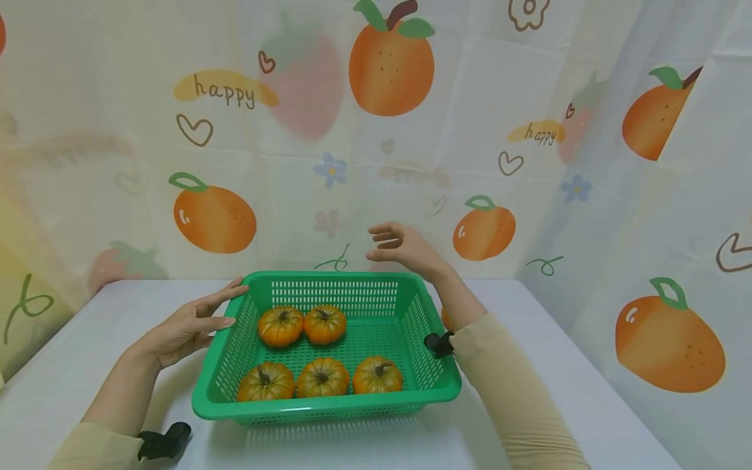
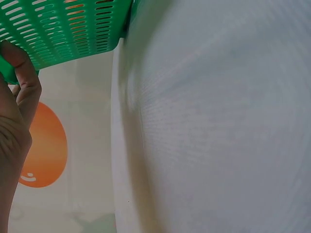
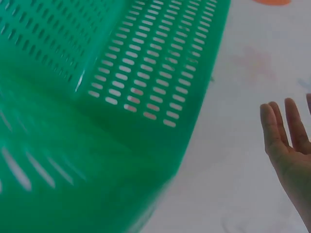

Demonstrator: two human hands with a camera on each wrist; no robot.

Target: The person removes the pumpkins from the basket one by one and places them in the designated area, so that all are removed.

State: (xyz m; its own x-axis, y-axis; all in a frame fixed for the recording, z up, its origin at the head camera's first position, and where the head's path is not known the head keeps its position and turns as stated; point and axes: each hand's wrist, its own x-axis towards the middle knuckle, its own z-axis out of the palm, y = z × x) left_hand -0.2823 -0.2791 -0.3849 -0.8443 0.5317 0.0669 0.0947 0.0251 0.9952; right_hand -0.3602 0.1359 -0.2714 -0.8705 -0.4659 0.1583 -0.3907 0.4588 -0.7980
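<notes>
A green plastic basket (image 1: 326,410) with slotted walls stands on the white table, with several small orange pumpkins (image 1: 281,326) inside. Two sit toward the back left; the others line the front wall. At the basket's left rim, my left hand (image 1: 187,329) holds the edge, thumb and fingertips on it; the left wrist view shows the thumb bent on the green rim (image 2: 8,72). My right hand (image 1: 405,248) is raised above and behind the back right corner, holding nothing, fingers loosely extended. In the right wrist view its fingers (image 3: 273,128) stand apart from the basket.
Beyond the basket's right wall, an orange thing (image 1: 446,318) shows partly behind my right forearm. A white curtain (image 1: 352,163) printed with fruit hangs at the table's back and sides. White tabletop (image 1: 564,391) extends right of the basket.
</notes>
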